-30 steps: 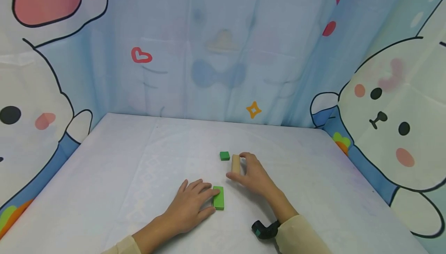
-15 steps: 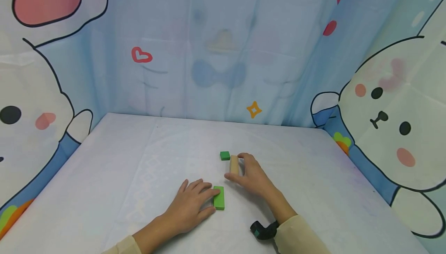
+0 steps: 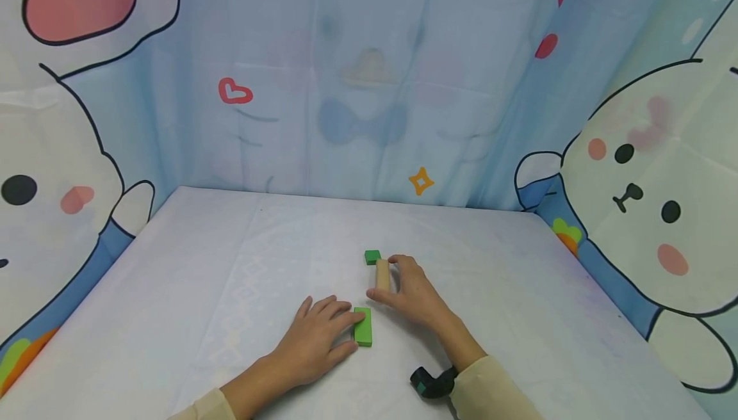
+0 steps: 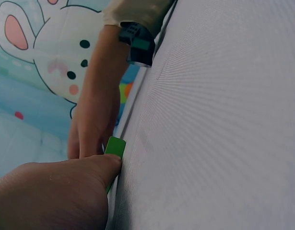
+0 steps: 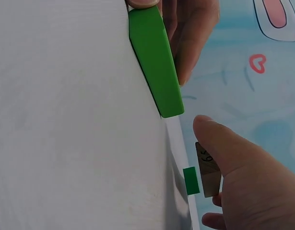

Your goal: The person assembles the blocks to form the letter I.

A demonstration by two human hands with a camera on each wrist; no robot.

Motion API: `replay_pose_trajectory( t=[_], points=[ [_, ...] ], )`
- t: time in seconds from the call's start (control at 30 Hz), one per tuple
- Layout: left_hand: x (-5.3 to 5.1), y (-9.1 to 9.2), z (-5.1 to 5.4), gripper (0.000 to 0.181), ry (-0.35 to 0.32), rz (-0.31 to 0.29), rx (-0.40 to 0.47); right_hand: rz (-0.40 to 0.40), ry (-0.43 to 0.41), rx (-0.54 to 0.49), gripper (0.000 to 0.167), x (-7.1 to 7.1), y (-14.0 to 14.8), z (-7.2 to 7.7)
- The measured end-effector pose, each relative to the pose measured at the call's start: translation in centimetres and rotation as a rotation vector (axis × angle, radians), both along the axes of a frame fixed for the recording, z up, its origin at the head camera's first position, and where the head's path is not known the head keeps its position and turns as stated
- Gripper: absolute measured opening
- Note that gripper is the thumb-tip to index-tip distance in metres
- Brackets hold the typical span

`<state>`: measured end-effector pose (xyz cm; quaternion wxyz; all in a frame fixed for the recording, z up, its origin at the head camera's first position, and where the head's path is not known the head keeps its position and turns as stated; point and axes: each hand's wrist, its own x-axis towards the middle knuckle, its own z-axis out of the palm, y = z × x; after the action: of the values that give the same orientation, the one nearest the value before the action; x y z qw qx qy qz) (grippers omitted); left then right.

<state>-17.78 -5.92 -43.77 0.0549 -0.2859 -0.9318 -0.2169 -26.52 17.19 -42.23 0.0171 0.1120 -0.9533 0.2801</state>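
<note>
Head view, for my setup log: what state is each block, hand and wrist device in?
Large green block, lying flat
Small green block, untouched
Wooden block, held
Left hand, touching the large green block
Right hand, pinching the wooden block
Black wrist device, worn

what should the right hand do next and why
Probably ease the wooden block slightly left to line it up: in the head view, the right hand grips it right of the line between the small green block and the long green block, which the left hand touches.
</note>
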Motion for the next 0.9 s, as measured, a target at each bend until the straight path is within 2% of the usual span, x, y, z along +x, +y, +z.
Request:
replay_pose_trajectory(
  t=[0.27,0.67,0.9],
  points=[
    [-0.1,0.1,0.0,0.045,0.015,0.004,-0.014,0.01,0.028,0.018,0.089,0.1,-0.3,-0.2],
    [-0.1,0.1,0.0,0.046,0.005,0.007,-0.014,0.029,0.016,0.01,0.088,0.6,-1.3,-0.2],
    [0.0,0.0,-0.1,0.046,0.007,0.005,-0.011,0.026,0.027,0.051,0.086,0.7,-1.9,-0.4]
  ],
)
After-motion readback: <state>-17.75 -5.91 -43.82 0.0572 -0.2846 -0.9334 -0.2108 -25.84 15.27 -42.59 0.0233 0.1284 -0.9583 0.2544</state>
